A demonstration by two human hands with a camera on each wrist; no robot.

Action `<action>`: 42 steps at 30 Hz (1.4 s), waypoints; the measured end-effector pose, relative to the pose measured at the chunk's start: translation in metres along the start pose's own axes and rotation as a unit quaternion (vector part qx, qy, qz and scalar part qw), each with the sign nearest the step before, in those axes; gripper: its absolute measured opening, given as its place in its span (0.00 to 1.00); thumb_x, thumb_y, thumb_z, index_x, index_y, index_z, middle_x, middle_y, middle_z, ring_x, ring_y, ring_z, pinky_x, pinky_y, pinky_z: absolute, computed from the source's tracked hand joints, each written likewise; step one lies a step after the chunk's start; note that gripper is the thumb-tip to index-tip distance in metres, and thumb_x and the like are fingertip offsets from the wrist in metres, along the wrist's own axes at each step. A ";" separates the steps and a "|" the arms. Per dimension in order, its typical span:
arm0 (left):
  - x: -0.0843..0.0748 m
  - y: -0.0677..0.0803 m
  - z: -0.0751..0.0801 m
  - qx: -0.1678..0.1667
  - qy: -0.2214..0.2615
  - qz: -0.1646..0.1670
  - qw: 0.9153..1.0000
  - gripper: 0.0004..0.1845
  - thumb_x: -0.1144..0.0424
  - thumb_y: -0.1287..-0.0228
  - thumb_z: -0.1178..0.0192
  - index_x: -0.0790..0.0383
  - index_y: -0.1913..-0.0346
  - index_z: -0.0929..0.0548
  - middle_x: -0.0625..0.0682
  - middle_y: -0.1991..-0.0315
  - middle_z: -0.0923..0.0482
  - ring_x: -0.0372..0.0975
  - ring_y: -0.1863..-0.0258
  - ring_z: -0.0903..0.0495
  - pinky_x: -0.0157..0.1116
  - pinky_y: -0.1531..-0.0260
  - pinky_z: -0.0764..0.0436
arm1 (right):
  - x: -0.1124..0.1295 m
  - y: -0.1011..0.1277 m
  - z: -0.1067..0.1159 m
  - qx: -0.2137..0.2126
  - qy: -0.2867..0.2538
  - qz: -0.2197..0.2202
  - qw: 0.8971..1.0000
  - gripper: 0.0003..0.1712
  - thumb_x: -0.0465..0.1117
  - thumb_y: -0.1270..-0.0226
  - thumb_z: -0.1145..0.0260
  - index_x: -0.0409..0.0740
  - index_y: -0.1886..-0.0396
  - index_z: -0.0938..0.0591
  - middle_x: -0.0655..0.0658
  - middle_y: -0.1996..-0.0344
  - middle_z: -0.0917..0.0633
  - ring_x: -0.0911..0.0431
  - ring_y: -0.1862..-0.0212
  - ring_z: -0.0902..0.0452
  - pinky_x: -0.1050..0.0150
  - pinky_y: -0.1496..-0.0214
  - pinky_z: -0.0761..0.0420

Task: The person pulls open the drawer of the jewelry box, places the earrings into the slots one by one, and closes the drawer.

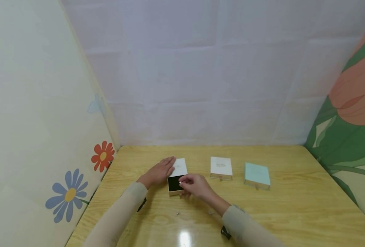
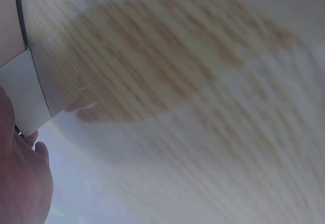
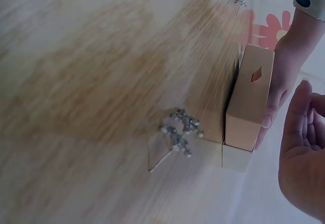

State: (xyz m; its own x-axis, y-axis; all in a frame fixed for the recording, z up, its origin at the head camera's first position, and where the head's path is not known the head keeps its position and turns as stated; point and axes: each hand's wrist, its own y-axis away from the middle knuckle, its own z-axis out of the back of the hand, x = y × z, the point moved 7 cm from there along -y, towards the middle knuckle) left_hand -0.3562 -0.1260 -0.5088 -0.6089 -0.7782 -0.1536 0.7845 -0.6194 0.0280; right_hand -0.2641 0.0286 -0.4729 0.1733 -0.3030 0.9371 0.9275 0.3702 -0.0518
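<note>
A small box lies at the table's middle, its white sleeve (image 1: 180, 166) under my left hand (image 1: 159, 171), whose fingers lie flat on it. Its drawer (image 1: 173, 184) is pulled out toward me and shows a black lining. My right hand (image 1: 193, 185) hovers at the drawer's right edge, fingertips pinched on a tiny shiny piece over the lining. In the right wrist view the beige box side (image 3: 250, 102) stands beside a silver jewellery piece (image 3: 180, 131) on the wood. The left wrist view shows only a white box corner (image 2: 20, 89) and my left hand (image 2: 23, 181).
A second white box (image 1: 221, 167) and a mint box (image 1: 257, 175), both closed, sit to the right. Two small silver pieces (image 1: 178, 213) (image 1: 211, 212) lie on the wooden table (image 1: 293, 212) near me. Paper walls enclose the left, back and right sides.
</note>
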 end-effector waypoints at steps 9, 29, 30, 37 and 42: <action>0.001 -0.001 -0.001 0.004 -0.009 0.006 1.000 0.32 0.49 0.15 0.69 0.64 0.19 0.51 0.57 0.18 0.53 0.49 0.19 0.51 0.48 0.22 0.46 | -0.001 -0.005 0.002 -0.003 0.025 0.011 1.000 0.12 0.33 0.29 0.34 0.31 0.51 0.14 0.34 0.65 0.13 0.46 0.74 0.17 0.49 0.71 0.14; -0.001 0.000 0.000 0.007 -0.009 0.006 1.000 0.32 0.50 0.15 0.70 0.64 0.18 0.52 0.57 0.18 0.54 0.50 0.19 0.52 0.48 0.22 0.47 | -0.013 -0.017 0.003 -0.009 0.146 0.025 0.989 0.06 0.36 0.31 0.30 0.39 0.58 0.12 0.50 0.67 0.13 0.61 0.64 0.20 0.68 0.63 0.19; -0.001 0.000 0.000 0.009 -0.010 0.006 1.000 0.32 0.49 0.15 0.70 0.64 0.18 0.53 0.57 0.18 0.54 0.50 0.19 0.52 0.48 0.21 0.47 | -0.014 -0.017 0.003 -0.008 0.148 0.022 0.989 0.06 0.36 0.31 0.30 0.39 0.58 0.12 0.50 0.67 0.13 0.62 0.65 0.21 0.69 0.63 0.19; 0.000 -0.001 -0.001 0.008 -0.008 0.008 1.000 0.32 0.49 0.15 0.70 0.63 0.18 0.53 0.57 0.18 0.54 0.50 0.19 0.52 0.48 0.22 0.47 | -0.017 -0.021 0.003 -0.006 0.159 0.019 0.987 0.06 0.35 0.31 0.30 0.40 0.58 0.11 0.50 0.66 0.13 0.62 0.64 0.22 0.68 0.63 0.19; 0.000 -0.001 -0.002 0.009 -0.006 0.012 1.000 0.32 0.49 0.15 0.70 0.63 0.18 0.53 0.56 0.18 0.54 0.49 0.19 0.52 0.48 0.21 0.47 | -0.019 -0.022 0.004 0.000 0.171 0.018 0.985 0.06 0.35 0.31 0.31 0.40 0.58 0.11 0.49 0.63 0.13 0.61 0.63 0.22 0.66 0.61 0.18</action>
State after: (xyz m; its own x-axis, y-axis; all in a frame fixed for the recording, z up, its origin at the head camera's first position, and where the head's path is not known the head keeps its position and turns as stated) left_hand -0.3568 -0.1257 -0.5104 -0.5919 -0.7936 -0.1409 0.7964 -0.6027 0.0492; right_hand -0.2894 0.0292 -0.4879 0.3067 -0.5674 0.7642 0.9187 0.3865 -0.0818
